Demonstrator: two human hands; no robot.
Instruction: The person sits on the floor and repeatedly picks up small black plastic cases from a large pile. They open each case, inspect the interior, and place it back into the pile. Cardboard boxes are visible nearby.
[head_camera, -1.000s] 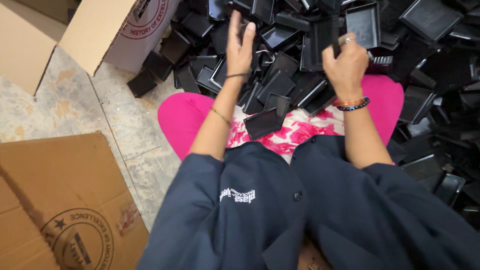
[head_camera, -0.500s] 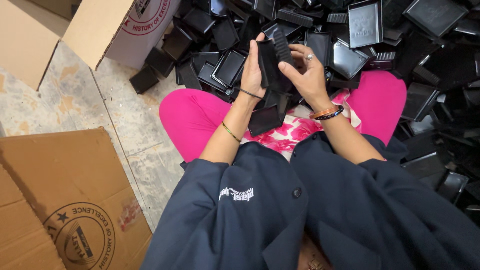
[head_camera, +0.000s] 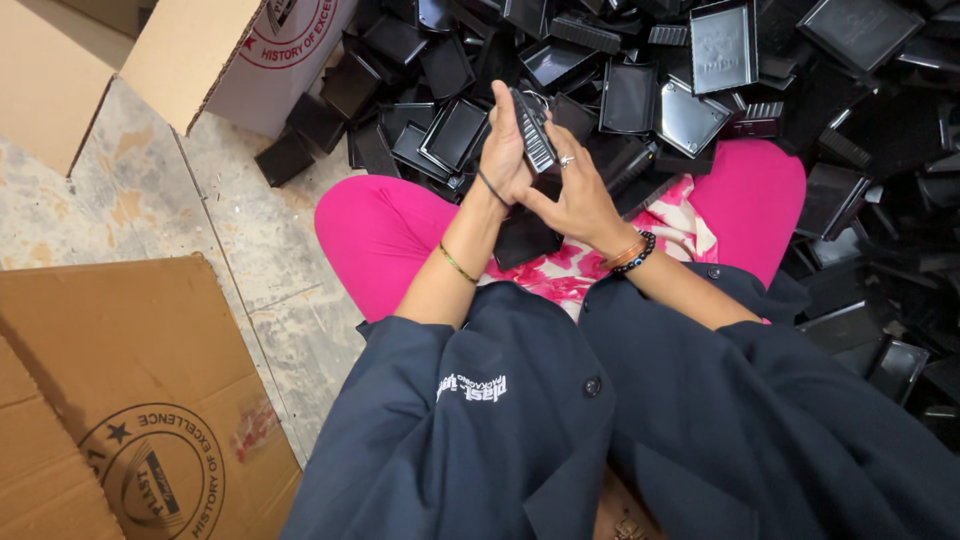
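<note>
We grip a black ribbed plastic part (head_camera: 532, 130) upright above the lap, left hand (head_camera: 505, 150) fingers clamped on its edge, right hand (head_camera: 575, 195) fingers closed bracing below, probably for inspection; pile of black trays (head_camera: 700, 60) just beyond.

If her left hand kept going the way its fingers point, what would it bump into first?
The left hand points up and away, so it would probably meet the pile of black trays just beyond; depth is hard to judge.

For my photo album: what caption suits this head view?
Seated person's left hand and right hand hold a ribbed black plastic piece above a heap of black trays.
</note>
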